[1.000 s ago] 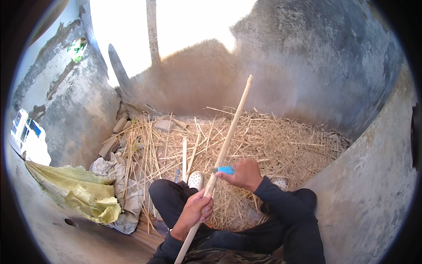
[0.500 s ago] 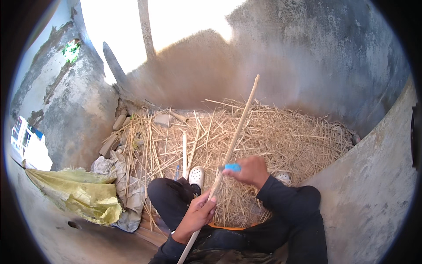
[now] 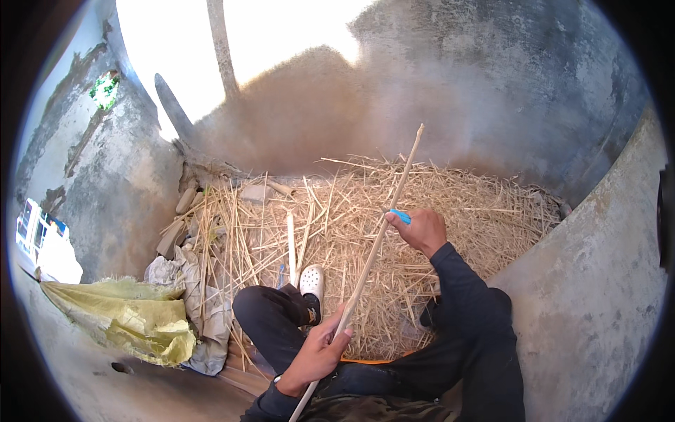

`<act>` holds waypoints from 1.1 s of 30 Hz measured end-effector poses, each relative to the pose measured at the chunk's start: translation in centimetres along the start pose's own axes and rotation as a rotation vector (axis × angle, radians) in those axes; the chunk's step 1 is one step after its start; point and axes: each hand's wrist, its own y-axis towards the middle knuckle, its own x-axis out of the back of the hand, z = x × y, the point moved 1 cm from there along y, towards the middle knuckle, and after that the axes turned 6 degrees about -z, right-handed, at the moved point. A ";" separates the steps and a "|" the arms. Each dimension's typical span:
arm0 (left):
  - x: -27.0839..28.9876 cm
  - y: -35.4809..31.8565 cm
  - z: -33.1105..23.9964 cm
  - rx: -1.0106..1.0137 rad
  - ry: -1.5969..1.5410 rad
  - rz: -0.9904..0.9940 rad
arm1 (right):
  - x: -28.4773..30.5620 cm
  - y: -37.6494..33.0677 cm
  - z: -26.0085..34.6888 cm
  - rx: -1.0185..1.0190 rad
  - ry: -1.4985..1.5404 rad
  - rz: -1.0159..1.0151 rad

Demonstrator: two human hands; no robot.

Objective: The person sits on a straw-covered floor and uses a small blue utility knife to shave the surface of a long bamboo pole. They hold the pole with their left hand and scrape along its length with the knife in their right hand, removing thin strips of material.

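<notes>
A long pale cane stalk [image 3: 383, 232] slants from the lower middle up toward the far wall. My left hand [image 3: 320, 352] grips its lower part near my lap. My right hand [image 3: 420, 229] is closed on a small tool with a blue handle [image 3: 401, 216], pressed against the stalk about midway up. I sit with my leg in dark trousers [image 3: 271, 320] folded and a white clog [image 3: 311, 281] on my foot. A bed of dry straw [image 3: 450, 211] lies under the stalk.
Grey plastered walls [image 3: 534, 91] enclose the corner. A yellow-green woven sack [image 3: 133, 316] and crumpled grey cloth [image 3: 190, 281] lie at left. A short cut stalk piece [image 3: 290, 239] rests on the straw. A bright opening [image 3: 281, 35] is at the top.
My right hand with the blue-handled tool has slid farther up the stalk, away from me. The left hand keeps its grip low on the stalk.
</notes>
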 end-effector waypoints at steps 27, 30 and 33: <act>0.4 1.0 -2.2 -0.321 0.685 -0.222 | -0.2 -3.7 3.1 0.185 0.030 -0.058; 0.6 0.6 -0.9 -0.376 0.682 -0.220 | -0.5 -3.5 3.2 0.169 0.125 -0.057; 0.6 1.3 -1.0 -0.401 0.696 -0.210 | 1.1 -6.9 6.9 0.379 0.084 -0.013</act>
